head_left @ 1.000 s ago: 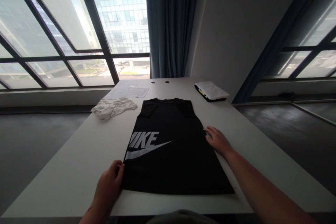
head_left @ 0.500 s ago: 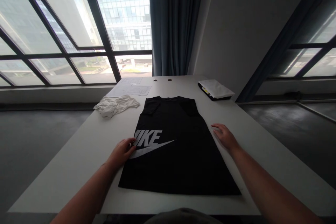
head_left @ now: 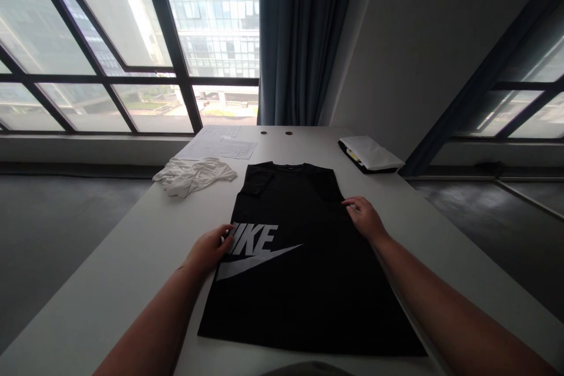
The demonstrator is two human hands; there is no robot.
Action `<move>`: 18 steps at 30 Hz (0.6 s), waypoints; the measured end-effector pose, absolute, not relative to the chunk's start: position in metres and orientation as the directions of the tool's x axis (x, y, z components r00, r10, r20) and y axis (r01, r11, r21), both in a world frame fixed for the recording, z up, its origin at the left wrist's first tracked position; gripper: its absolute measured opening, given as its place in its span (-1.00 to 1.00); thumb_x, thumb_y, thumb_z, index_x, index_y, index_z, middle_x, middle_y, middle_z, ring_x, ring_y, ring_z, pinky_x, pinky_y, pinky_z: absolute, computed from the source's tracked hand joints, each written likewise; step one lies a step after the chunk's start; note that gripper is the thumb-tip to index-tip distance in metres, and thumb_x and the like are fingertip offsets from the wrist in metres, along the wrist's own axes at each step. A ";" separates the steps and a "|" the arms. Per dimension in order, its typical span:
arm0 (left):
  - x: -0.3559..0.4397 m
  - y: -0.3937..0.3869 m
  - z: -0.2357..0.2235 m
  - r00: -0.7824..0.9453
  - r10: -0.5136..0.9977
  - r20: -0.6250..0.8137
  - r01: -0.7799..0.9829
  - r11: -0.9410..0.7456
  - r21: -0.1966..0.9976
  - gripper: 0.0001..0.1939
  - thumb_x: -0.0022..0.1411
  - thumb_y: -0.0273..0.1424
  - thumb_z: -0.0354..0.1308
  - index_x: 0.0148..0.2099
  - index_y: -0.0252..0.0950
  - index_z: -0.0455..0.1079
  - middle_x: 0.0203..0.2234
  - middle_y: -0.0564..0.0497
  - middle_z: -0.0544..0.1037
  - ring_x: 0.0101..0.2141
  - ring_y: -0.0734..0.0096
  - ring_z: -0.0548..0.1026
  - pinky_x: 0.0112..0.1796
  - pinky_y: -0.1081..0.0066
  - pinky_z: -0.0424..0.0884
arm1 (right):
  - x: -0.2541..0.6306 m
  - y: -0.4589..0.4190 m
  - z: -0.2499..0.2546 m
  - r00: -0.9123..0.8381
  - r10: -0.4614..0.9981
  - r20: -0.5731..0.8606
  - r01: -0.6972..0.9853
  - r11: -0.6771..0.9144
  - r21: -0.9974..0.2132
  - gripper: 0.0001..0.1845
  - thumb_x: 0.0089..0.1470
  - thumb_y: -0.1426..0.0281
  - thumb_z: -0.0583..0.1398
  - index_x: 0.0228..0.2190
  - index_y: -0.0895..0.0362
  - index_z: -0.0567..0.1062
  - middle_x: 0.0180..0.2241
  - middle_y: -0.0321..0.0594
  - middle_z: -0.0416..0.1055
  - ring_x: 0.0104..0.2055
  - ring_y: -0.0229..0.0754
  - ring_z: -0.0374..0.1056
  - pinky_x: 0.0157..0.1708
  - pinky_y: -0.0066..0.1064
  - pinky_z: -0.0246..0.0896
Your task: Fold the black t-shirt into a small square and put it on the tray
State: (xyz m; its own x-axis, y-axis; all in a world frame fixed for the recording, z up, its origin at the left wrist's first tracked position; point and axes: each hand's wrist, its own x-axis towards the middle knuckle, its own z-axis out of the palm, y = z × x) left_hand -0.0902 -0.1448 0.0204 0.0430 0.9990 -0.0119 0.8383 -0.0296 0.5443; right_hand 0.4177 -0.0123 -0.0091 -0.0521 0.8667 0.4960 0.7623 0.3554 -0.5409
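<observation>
A black T-shirt (head_left: pixel 326 282) with a white Nike print lies flat, its neckline toward the far end and its sleeves folded inward. At its left edge is my left hand (head_left: pixel 212 248), thumb and fingers apart, the fingertips on the cloth and covering part of the lettering. On the opposite edge, below the right shoulder, my right hand (head_left: pixel 366 218) has its fingertips drawn together on the fabric. How much cloth lies between those fingers is hard to see.
The white table (head_left: pixel 141 270) extends toward the curtain (head_left: pixel 304 41). A crumpled white cloth (head_left: pixel 194 176) and paper sheets (head_left: pixel 233 148) lie left of the shirt. At the far right is a black-and-white folded bundle (head_left: pixel 372 154).
My right hand has moved left from beside the shirt onto its right edge, its fingers closing in. My left hand stays at the left edge. The view has shifted slightly.
</observation>
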 end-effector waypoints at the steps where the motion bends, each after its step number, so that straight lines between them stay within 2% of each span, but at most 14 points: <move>1: -0.091 -0.145 0.022 0.042 0.999 -0.014 0.834 -0.027 0.552 -0.60 0.37 -0.15 0.01 0.15 -0.10 0.44 -0.18 0.02 0.64 -0.30 0.35 0.58 -0.25 0.40 0.38 | 0.396 0.000 -0.002 -0.134 0.854 0.503 0.757 0.416 -0.504 -0.71 0.17 0.27 0.13 -0.21 0.06 0.62 -0.04 -0.07 0.52 0.07 0.00 0.42 0.19 -0.09 0.26; 4: -0.091 -0.143 0.027 0.041 0.999 -0.021 0.823 -0.022 0.568 -0.61 0.38 -0.15 0.00 0.14 -0.09 0.44 -0.23 0.06 0.65 -0.34 0.37 0.57 -0.27 0.41 0.37 | 0.319 0.036 0.016 -0.340 0.844 0.415 0.734 0.514 -0.444 -0.74 0.18 0.36 0.15 -0.21 0.09 0.64 -0.06 -0.08 0.54 0.05 -0.04 0.44 0.20 -0.17 0.25; 8: -0.085 -0.142 0.035 0.073 0.996 -0.043 0.844 -0.039 0.535 -0.63 0.39 -0.19 0.00 0.15 -0.08 0.43 -0.23 0.07 0.66 -0.32 0.37 0.58 -0.25 0.40 0.38 | 0.209 0.075 0.030 -0.462 0.867 0.185 0.791 0.497 -0.357 -0.71 0.24 0.40 0.16 -0.11 0.11 0.66 -0.01 -0.09 0.54 0.04 -0.08 0.43 0.22 -0.29 0.19; 9: -0.083 -0.142 0.037 0.079 0.996 -0.051 0.853 -0.042 0.520 -0.63 0.39 -0.20 0.00 0.15 -0.08 0.43 -0.23 0.06 0.67 -0.31 0.36 0.58 -0.24 0.40 0.38 | 0.184 0.083 0.032 -0.476 0.871 0.126 0.810 0.489 -0.324 -0.69 0.25 0.40 0.16 -0.08 0.09 0.66 0.01 -0.10 0.54 0.07 -0.09 0.42 0.22 -0.32 0.19; 13: -0.077 -0.149 0.043 0.117 0.990 -0.079 0.888 -0.069 0.454 -0.67 0.38 -0.25 0.04 0.13 -0.08 0.44 -0.21 0.05 0.67 -0.25 0.31 0.60 -0.21 0.39 0.40 | 0.102 0.110 0.035 -0.494 0.867 0.061 0.818 0.487 -0.304 -0.68 0.27 0.37 0.15 -0.08 0.04 0.68 0.02 -0.10 0.55 0.07 -0.05 0.43 0.13 -0.35 0.25; 18: -0.076 -0.154 0.049 0.197 0.972 -0.129 0.907 -0.131 0.400 -0.73 0.34 -0.29 0.10 0.05 -0.09 0.48 -0.21 0.03 0.68 -0.24 0.27 0.63 -0.18 0.37 0.43 | 0.044 0.140 0.037 -0.451 0.892 -0.042 0.865 0.424 -0.269 -0.67 0.27 0.28 0.17 -0.05 0.06 0.66 0.08 -0.02 0.53 0.10 0.05 0.44 0.10 -0.25 0.31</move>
State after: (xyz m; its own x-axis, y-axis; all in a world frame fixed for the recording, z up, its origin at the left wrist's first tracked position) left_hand -0.0757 -0.1543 0.0487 0.1972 0.9719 -0.1287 0.9072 -0.1311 0.3998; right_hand 0.0444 0.1403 0.0373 -0.4507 0.8917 -0.0423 0.8647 0.4243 -0.2687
